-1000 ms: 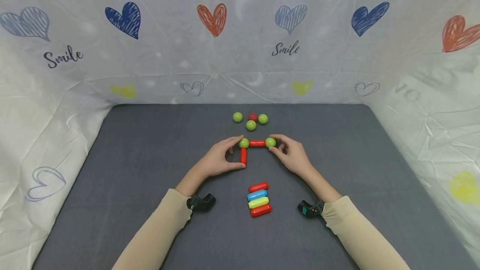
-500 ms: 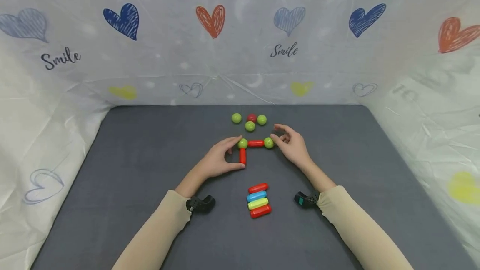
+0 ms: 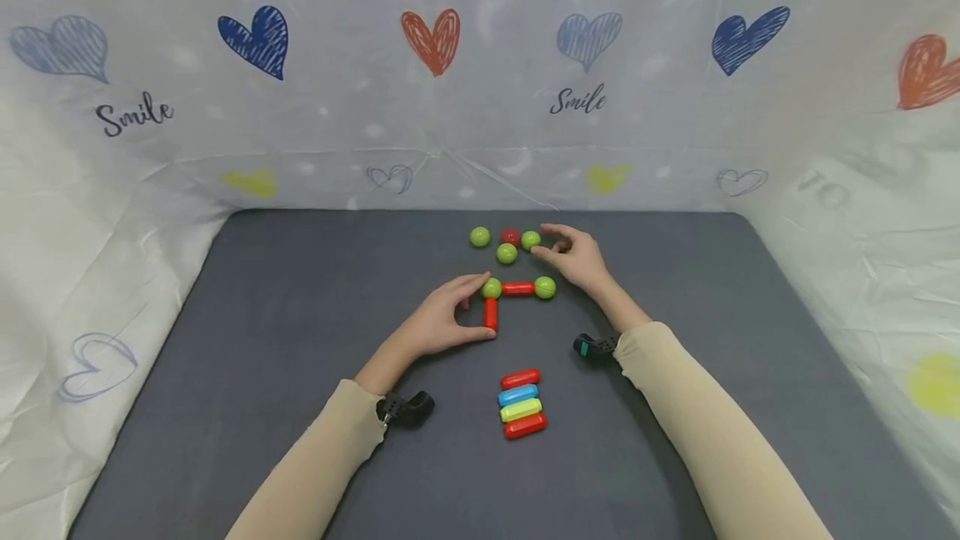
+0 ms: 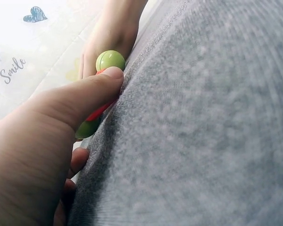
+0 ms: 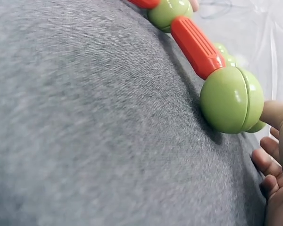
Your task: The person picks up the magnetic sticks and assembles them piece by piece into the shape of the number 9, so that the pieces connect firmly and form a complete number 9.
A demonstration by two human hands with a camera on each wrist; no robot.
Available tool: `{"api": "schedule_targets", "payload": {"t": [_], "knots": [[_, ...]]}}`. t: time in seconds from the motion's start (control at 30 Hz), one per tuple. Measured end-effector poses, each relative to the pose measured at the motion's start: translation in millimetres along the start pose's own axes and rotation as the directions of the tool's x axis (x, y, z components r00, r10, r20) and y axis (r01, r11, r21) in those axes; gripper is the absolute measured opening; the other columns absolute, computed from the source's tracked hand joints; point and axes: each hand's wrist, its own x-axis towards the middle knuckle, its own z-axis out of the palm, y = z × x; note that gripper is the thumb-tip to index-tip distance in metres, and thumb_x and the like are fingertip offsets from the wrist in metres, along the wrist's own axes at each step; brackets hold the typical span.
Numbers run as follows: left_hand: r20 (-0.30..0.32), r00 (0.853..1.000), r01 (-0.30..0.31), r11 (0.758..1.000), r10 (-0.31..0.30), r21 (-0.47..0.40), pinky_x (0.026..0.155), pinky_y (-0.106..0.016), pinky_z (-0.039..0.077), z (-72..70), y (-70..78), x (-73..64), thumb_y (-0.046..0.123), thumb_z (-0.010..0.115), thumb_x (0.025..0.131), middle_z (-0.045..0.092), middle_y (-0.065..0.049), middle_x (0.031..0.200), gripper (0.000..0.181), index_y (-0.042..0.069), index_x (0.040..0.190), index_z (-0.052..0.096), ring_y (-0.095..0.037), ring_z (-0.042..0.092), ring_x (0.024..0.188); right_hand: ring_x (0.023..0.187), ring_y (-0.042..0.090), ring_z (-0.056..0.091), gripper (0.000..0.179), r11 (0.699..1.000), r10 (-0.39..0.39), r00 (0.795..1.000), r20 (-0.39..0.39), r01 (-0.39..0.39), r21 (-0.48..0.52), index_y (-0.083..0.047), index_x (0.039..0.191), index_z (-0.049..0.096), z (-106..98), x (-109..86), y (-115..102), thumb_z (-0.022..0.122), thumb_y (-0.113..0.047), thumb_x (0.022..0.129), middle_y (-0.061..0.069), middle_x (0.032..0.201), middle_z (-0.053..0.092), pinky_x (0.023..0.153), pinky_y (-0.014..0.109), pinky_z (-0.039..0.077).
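An L-shaped piece made of red rods and green balls lies on the dark cloth. My left hand [image 3: 442,319] holds its left side, index finger at the corner green ball [image 3: 492,288] and thumb at the lower end of the upright red rod [image 3: 491,314]. The other red rod [image 3: 518,288] runs right to an end green ball [image 3: 545,287], seen large in the right wrist view. Farther back, my right hand [image 3: 577,258] has thumb and index fingertips parted, right beside a loose green ball [image 3: 530,241].
Beside that ball sit a red ball [image 3: 510,237] and two more green balls [image 3: 507,253]. Nearer the body lies a stack of short rods: red [image 3: 521,378], blue [image 3: 518,394], yellow-green [image 3: 521,410] and red [image 3: 525,426]. A white printed sheet [image 3: 337,107] walls the table's back and sides.
My right hand has left the end green ball and moved back to the loose balls. The left hand stays at the same corner of the piece.
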Motion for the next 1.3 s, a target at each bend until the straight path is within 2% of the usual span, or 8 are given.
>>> {"api": "schedule_targets", "payload": {"t": [0.1,0.27,0.5,0.77,0.9,1.0,1.13,1.3], "knots": [[0.007,1.000,-0.011,1.000,0.011,-0.001,0.090,-0.041,0.048,1.3,1.6,1.8,0.042,0.088,0.089,0.051,-0.006,0.159,0.093,0.013,0.165,0.042,-0.018,0.055,0.103,0.087,0.023,0.061,0.056,0.999,0.002,1.000,-0.006,-0.003,-0.038,-0.009,0.148,0.063,-0.6,3.1,-0.7,0.079,-0.030,0.099,0.016,0.107,0.071,0.078,0.037,0.045],[0.010,1.000,-0.002,1.000,0.002,0.005,0.091,-0.040,0.048,1.4,1.2,1.0,0.041,0.088,0.089,0.051,-0.005,0.159,0.094,0.014,0.165,0.041,-0.017,0.055,0.103,0.088,0.024,0.060,0.056,0.999,-0.001,1.000,0.013,0.002,-0.054,-0.008,0.146,0.064,1.7,6.7,-3.3,0.081,-0.030,0.098,0.015,0.110,0.070,0.078,0.038,0.046],[0.011,1.000,-0.007,1.000,0.007,0.004,0.095,-0.043,0.049,-2.6,1.8,2.0,0.041,0.088,0.089,0.050,-0.008,0.160,0.094,0.014,0.165,0.041,-0.020,0.056,0.105,0.078,0.023,0.057,0.046,0.996,-0.007,1.000,-0.019,0.005,-0.090,-0.010,0.139,0.070,3.0,9.4,-8.2,0.080,-0.029,0.099,0.011,0.090,0.066,0.073,0.036,0.044],[0.019,1.000,0.004,1.000,-0.004,-0.003,0.097,-0.043,0.048,-0.4,0.3,-2.0,0.041,0.088,0.089,0.049,-0.006,0.161,0.095,0.014,0.165,0.040,-0.019,0.056,0.105,0.084,0.026,0.061,0.043,0.999,-0.018,0.998,-0.059,0.015,-0.044,-0.009,0.137,0.070,7.5,-0.1,-3.8,0.078,-0.028,0.100,0.015,0.103,0.071,0.075,0.037,0.045],[0.021,1.000,0.001,1.000,-0.001,-0.009,0.096,-0.043,0.048,4.8,-0.6,-1.7,0.042,0.087,0.089,0.049,-0.005,0.161,0.094,0.014,0.166,0.040,-0.018,0.056,0.105,0.089,0.023,0.062,0.042,1.000,-0.006,0.994,-0.107,0.008,0.018,-0.010,0.138,0.071,-0.6,-15.5,-1.0,0.078,-0.029,0.100,0.015,0.121,0.073,0.076,0.036,0.046],[0.024,1.000,0.001,1.000,-0.001,-0.006,0.097,-0.043,0.048,6.0,-0.7,-1.8,0.043,0.087,0.089,0.049,-0.005,0.161,0.094,0.014,0.166,0.039,-0.018,0.056,0.106,0.091,0.019,0.060,0.042,0.998,-0.012,0.990,-0.139,0.021,0.063,-0.011,0.137,0.071,-6.3,-32.6,-4.5,0.078,-0.028,0.100,0.013,0.127,0.072,0.075,0.032,0.046],[0.012,1.000,-0.001,1.000,0.001,-0.008,0.096,-0.043,0.048,3.8,0.4,-0.6,0.041,0.087,0.089,0.050,-0.007,0.160,0.094,0.012,0.165,0.039,-0.018,0.056,0.106,0.088,0.017,0.058,0.038,0.990,-0.095,0.988,-0.121,0.106,0.090,-0.011,0.135,0.072,-9.9,-60.6,-14.7,0.078,-0.023,0.100,0.012,0.114,0.073,0.070,0.028,0.044],[0.011,1.000,0.015,1.000,-0.015,-0.009,0.096,-0.042,0.048,2.5,1.3,0.6,0.041,0.087,0.089,0.050,-0.005,0.160,0.095,0.014,0.166,0.039,-0.018,0.055,0.104,0.071,0.016,0.054,0.034,0.969,-0.211,0.977,0.007,0.208,0.137,-0.007,0.130,0.073,-1.7,-94.5,-22.9,0.080,-0.012,0.097,0.009,0.094,0.070,0.060,0.026,0.039]]}}
